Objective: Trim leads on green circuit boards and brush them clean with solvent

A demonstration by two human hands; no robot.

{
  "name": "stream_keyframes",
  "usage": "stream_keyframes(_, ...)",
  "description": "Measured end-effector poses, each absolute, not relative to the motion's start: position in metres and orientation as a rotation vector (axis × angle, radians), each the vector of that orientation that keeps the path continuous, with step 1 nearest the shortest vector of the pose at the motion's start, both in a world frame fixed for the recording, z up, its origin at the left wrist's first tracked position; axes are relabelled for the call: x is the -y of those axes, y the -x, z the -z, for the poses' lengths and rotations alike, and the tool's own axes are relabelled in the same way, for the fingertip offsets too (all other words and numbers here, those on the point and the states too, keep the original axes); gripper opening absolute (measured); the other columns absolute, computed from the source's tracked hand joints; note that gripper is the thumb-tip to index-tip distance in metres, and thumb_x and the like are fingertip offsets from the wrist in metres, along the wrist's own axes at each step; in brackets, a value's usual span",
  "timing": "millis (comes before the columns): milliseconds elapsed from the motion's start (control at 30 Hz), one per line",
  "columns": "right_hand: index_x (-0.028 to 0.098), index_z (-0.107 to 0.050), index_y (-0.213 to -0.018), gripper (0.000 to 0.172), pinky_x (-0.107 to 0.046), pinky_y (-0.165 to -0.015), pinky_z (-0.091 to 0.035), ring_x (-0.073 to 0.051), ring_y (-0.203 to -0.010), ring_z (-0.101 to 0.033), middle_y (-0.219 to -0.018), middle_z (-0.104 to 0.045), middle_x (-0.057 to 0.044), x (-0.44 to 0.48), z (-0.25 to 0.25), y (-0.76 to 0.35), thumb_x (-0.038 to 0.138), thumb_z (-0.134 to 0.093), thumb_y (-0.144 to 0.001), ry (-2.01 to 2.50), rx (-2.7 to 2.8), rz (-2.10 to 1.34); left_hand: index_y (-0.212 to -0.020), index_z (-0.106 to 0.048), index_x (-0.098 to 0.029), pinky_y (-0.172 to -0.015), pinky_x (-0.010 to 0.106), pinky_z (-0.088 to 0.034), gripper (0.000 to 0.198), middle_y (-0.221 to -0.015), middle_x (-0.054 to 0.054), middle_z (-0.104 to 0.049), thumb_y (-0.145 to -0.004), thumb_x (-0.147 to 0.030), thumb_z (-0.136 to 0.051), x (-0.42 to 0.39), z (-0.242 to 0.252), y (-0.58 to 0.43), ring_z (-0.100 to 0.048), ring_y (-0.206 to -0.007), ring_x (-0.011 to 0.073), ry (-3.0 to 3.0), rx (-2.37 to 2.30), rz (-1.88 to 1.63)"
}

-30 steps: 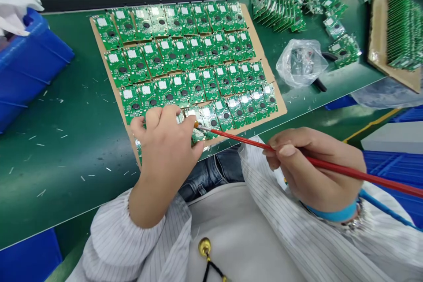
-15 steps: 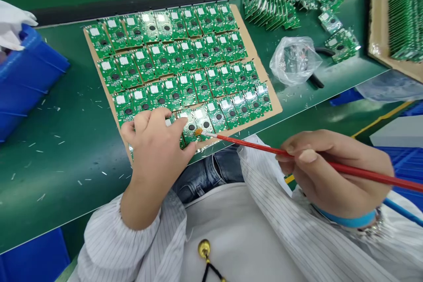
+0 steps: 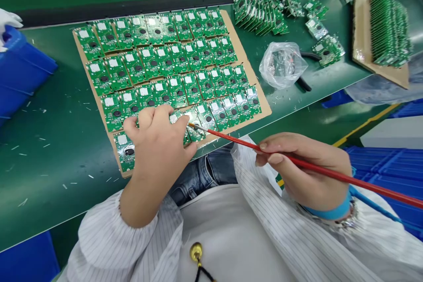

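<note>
Left hand [image 3: 158, 141]: fingers bent and spread over the bottom rows of green PCBs [image 3: 165, 66], tips on the boards. Can't tell if it's pinching one. Right hand [image 3: 304, 172] is closed in a pen grip on a long red-handled brush [image 3: 264, 152], reaching across to the left hand. Brush tip [image 3: 191, 125] is at a board [image 3: 196, 130] just past the left fingertips; can't tell if it's touching.

PCBs lie flat in rows on a cardboard sheet [image 3: 261, 110] on the green tabletop [image 3: 59, 141], with one more board [image 3: 125, 152] at the sheet's lower-left corner, beside the left hand. Past the sheet: leaning stack of boards [image 3: 261, 15], clear plastic bag [image 3: 280, 66], black-handled pliers [image 3: 306, 83] partly under it. Far right: cardboard tray [image 3: 361, 31] with boards on edge. Far left: blue plastic bin [image 3: 23, 70], white cloth [image 3: 8, 22] at its corner. Blue wrist strap [image 3: 327, 213] on the right wrist — cord runs off to the right.
</note>
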State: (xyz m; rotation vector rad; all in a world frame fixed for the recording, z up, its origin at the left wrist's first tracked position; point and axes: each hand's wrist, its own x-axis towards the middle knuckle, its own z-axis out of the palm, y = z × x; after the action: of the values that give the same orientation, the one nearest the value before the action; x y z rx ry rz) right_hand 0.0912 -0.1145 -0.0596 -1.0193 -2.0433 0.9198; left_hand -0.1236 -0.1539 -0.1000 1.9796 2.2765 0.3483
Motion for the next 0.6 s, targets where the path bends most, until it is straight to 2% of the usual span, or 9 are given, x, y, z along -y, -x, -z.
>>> stream_keyframes(200, 0.021, -0.065, -0.079, 0.013, -0.022, -0.059, -0.054, -0.012, -0.065, -0.065, -0.068, -0.066, 0.001, 0.1139, 0.0583, -0.0896, 0.008, -0.061, -0.077, 1.009, 2.096, -0.925, -0.090, -0.070, -0.024, -0.090, 0.058, -0.027, 0.030, -0.125, 0.015, -0.054, -0.069, -0.045, -0.069, 0.1512, 0.1008, 0.1226, -0.042, -0.115, 0.0402, -1.988, -2.283, -0.327)
stream_keyframes(600, 0.021, -0.064, -0.075, 0.013, -0.024, -0.055, -0.053, -0.014, -0.061, -0.064, -0.065, -0.066, 0.000, 0.1130, 0.0557, -0.0879, 0.009, -0.060, -0.077, 1.008, 2.079, -0.918, -0.091, -0.071, -0.023, -0.090, 0.058, -0.027, 0.034, -0.128, 0.016, -0.053, -0.067, -0.048, -0.072, 0.1494, 0.1004, 0.1224, -0.041, -0.117, 0.0420, -1.974, -2.274, -0.335)
